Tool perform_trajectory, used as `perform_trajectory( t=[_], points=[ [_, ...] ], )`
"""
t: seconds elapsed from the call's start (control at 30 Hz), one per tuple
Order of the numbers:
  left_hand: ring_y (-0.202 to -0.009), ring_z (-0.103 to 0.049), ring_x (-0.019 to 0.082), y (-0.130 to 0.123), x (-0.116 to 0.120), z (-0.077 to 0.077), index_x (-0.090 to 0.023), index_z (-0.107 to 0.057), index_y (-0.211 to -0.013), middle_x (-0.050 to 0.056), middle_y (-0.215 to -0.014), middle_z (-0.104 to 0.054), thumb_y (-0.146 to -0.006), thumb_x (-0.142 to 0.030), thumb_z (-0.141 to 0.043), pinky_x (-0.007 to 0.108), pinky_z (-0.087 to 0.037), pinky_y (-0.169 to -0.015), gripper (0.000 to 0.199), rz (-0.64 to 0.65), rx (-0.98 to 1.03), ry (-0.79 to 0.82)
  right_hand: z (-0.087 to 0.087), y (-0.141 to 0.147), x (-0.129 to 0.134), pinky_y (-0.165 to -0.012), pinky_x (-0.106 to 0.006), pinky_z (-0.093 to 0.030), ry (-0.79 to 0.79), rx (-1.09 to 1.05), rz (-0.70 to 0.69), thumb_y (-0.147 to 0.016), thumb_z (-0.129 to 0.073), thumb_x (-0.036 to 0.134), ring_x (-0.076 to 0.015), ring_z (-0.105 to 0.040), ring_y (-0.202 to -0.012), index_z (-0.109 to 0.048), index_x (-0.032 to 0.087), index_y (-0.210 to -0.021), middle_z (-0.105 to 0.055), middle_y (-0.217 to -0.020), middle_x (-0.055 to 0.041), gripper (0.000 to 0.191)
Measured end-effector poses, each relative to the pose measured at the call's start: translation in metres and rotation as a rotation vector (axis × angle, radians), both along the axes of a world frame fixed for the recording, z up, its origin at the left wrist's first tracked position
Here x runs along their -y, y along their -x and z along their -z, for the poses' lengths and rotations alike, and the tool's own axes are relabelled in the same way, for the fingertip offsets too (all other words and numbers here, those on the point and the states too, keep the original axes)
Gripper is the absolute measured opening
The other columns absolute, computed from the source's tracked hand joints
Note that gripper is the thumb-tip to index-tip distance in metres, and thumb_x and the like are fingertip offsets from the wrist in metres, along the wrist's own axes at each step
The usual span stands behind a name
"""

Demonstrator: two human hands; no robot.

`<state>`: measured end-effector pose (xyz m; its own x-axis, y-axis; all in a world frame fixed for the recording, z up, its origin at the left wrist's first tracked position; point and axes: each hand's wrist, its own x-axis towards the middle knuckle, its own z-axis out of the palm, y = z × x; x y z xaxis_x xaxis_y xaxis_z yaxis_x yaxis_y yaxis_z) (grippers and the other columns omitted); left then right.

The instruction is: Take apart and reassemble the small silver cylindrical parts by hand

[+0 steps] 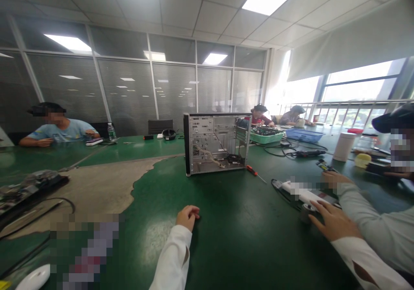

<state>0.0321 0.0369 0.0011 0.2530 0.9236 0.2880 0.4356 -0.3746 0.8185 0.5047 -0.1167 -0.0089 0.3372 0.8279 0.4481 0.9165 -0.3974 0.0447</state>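
Note:
My left hand (188,218) rests on the green table, its fingers loosely curled in and nothing visible in them. To the right, my right hand (338,223) reaches out with fingers spread, its thumb and fingertips beside a dark metallic cylinder (308,214). Whether they touch it I cannot tell. Just beyond lies a white power strip (305,193). An open computer case (215,169) stands upright ahead of both hands, with bays, loose cables and a black fan inside. A screwdriver (252,170) with an orange and black handle lies at the case's right.
At my right a co-worker's hand (336,180) is by a small device. Farther back stand a green basket (267,138), a blue basket (305,137) and a pale tumbler (343,147). Electronic parts (30,190) and a white mouse (34,278) lie left. Other people sit around the table.

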Motion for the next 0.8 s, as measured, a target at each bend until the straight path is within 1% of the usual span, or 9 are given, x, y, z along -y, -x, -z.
perform_trajectory(
  t=[0.1,0.2,0.3,0.37,0.43,0.5,0.57,0.7,0.8],
  points=[
    [-0.060,-0.060,0.011,0.001,-0.001,0.002,-0.012,-0.058,-0.073,0.002,-0.068,-0.060,-0.057,0.002,-0.034,0.022,-0.045,-0.064,0.032,0.017,-0.002,-0.003,0.012,-0.002,0.009,-0.070,-0.041,-0.040,-0.016,0.003,0.034,-0.067,-0.038,0.041,-0.0310,-0.053,-0.087,-0.045,0.013,-0.110,-0.052,-0.102,-0.0177,0.051],
    [-0.059,-0.059,0.010,0.000,-0.002,0.004,-0.014,-0.058,-0.072,0.000,-0.067,-0.059,-0.057,0.003,-0.034,0.022,-0.046,-0.063,0.033,0.004,-0.008,0.000,0.024,-0.013,0.016,-0.070,-0.038,-0.042,-0.022,-0.097,-0.009,-0.069,-0.034,0.033,-0.0287,-0.057,-0.077,-0.048,0.009,-0.104,-0.055,-0.092,-0.0205,0.044],
    [-0.056,-0.059,0.009,-0.001,-0.002,0.007,-0.014,-0.058,-0.070,-0.001,-0.065,-0.057,-0.056,0.004,-0.034,0.022,-0.046,-0.061,0.033,-0.006,0.004,0.007,0.031,-0.017,0.018,-0.067,-0.038,-0.045,-0.053,-0.224,-0.082,-0.066,-0.038,0.038,-0.0287,-0.058,-0.072,-0.051,0.013,-0.098,-0.056,-0.089,-0.0197,0.042],
    [-0.055,-0.058,0.009,-0.001,-0.001,0.008,-0.014,-0.059,-0.069,-0.001,-0.065,-0.056,-0.056,0.003,-0.034,0.022,-0.046,-0.060,0.032,-0.009,0.019,0.005,0.031,-0.002,0.016,-0.068,-0.039,-0.045,-0.122,-0.271,-0.175,-0.065,-0.042,0.042,-0.0291,-0.058,-0.077,-0.050,0.018,-0.098,-0.056,-0.093,-0.0177,0.042],
    [-0.054,-0.058,0.009,-0.001,0.000,0.009,-0.013,-0.059,-0.069,0.000,-0.065,-0.056,-0.056,0.003,-0.034,0.022,-0.046,-0.059,0.032,-0.013,0.035,0.001,0.026,0.030,0.011,-0.070,-0.037,-0.046,-0.165,-0.316,-0.285,-0.065,-0.045,0.044,-0.0277,-0.057,-0.083,-0.049,0.021,-0.101,-0.055,-0.098,-0.0154,0.043],
    [-0.054,-0.058,0.009,-0.001,0.002,0.009,-0.013,-0.059,-0.069,0.000,-0.066,-0.055,-0.056,0.002,-0.034,0.022,-0.045,-0.058,0.032,-0.011,0.049,-0.003,0.017,0.076,0.001,-0.067,-0.034,-0.049,-0.124,-0.381,-0.417,-0.065,-0.048,0.044,-0.0240,-0.058,-0.082,-0.047,0.023,-0.105,-0.056,-0.099,-0.0120,0.045],
    [-0.054,-0.058,0.009,-0.001,0.003,0.008,-0.013,-0.059,-0.070,0.000,-0.066,-0.055,-0.056,0.001,-0.033,0.022,-0.046,-0.058,0.032,-0.008,0.059,-0.003,0.006,0.128,-0.013,-0.072,-0.031,-0.047,-0.142,-0.416,-0.542,-0.069,-0.047,0.041,-0.0202,-0.056,-0.086,-0.042,0.024,-0.110,-0.054,-0.102,-0.0080,0.045],
    [-0.055,-0.057,0.009,-0.001,0.005,0.010,-0.014,-0.058,-0.070,-0.001,-0.066,-0.056,-0.054,0.002,-0.033,0.022,-0.046,-0.060,0.034,-0.029,0.061,0.013,-0.014,0.226,-0.050,-0.078,-0.027,-0.044,-0.110,-0.511,-0.861,-0.071,-0.047,0.032,-0.0170,-0.053,-0.092,-0.043,0.023,-0.111,-0.054,-0.102,-0.0051,0.041],
    [-0.056,-0.057,0.009,-0.001,0.005,0.009,-0.015,-0.058,-0.074,-0.001,-0.069,-0.057,-0.056,0.001,-0.035,0.022,-0.046,-0.061,0.033,-0.062,0.102,0.010,-0.021,0.287,-0.082,-0.082,-0.030,-0.042,-0.070,-0.636,-1.005,-0.069,-0.049,0.027,-0.0178,-0.051,-0.094,-0.044,0.020,-0.110,-0.054,-0.101,-0.0062,0.042]
  ],
)
